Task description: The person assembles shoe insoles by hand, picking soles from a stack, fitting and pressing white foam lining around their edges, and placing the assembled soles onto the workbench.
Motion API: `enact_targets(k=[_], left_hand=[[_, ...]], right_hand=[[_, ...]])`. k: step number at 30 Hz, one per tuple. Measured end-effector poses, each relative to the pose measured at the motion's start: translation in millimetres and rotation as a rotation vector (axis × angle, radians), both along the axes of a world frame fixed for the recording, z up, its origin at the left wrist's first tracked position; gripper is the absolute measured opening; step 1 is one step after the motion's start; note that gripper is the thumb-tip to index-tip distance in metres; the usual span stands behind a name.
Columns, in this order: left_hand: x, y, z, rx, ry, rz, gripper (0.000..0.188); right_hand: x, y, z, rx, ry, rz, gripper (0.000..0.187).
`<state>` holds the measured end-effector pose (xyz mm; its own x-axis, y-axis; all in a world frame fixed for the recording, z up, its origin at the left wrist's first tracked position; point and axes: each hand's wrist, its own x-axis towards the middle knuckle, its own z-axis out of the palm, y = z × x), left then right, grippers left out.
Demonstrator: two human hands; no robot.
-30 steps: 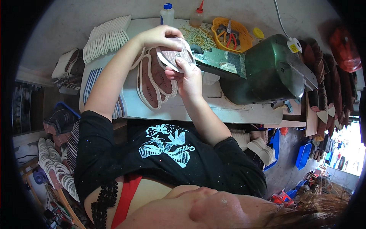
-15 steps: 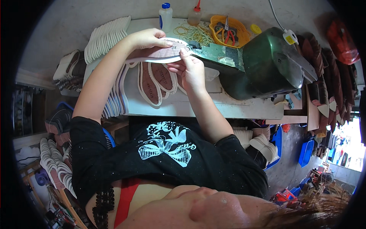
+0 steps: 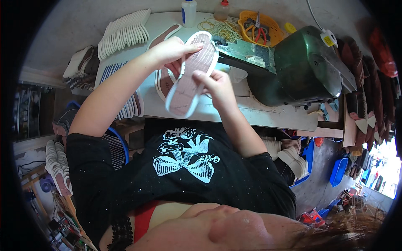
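In both hands I hold a shoe sole (image 3: 186,94), mauve-brown on its face with a white rim. It stands lengthwise and tilted, one end up by the machine's arm, the other toward my chest. My left hand (image 3: 172,53) grips its upper left edge, thumb lying on the face. On the right edge, near the middle, my right hand (image 3: 217,85) pinches it with thumb on top and fingers behind. Behind the held sole, more brown, white-rimmed soles (image 3: 162,81) lie on the white table (image 3: 255,113), partly hidden by it and my left hand.
A dark green sewing machine (image 3: 301,67) fills the table's right side. Beyond its arm stand a yellow basket (image 3: 274,37) with pliers (image 3: 256,31), tangled yellowish bands (image 3: 217,29) and a white bottle (image 3: 189,14). Stacked white-edged soles (image 3: 123,33) line the left.
The sole has turned from lying crosswise to pointing lengthwise, its lower end swung toward me. My right hand has shifted lower along its edge; both hands keep hold.
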<state>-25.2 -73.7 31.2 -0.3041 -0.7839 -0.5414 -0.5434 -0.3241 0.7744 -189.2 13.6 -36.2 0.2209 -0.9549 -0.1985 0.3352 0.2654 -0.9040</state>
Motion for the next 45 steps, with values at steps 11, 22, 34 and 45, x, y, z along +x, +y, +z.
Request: enact_targets(k=[11,22,34,45], left_hand=[[2.4,3.6,7.2,-0.043,0.088,0.036,0.034],[-2.2,-15.6,-10.2,-0.206,0.145,0.187,0.039],[13.8,-90.3,-0.4,-0.385,-0.376,-0.262,0.083],[-3.9,-115.8,-1.5,-0.272,-0.048,-0.765,0.035]], right_hand=[[-10.1,-26.4,13.6,-0.019,-0.211,-0.066,0.025],[-4.5,26.8,-8.8,0.044,-0.065,-0.012,0.024],[24.7,-21.8,5.0,0.051,-0.229,-0.302,0.023],[31.7,-39.2,9.4,-0.014,-0.154,-0.337,0.034]])
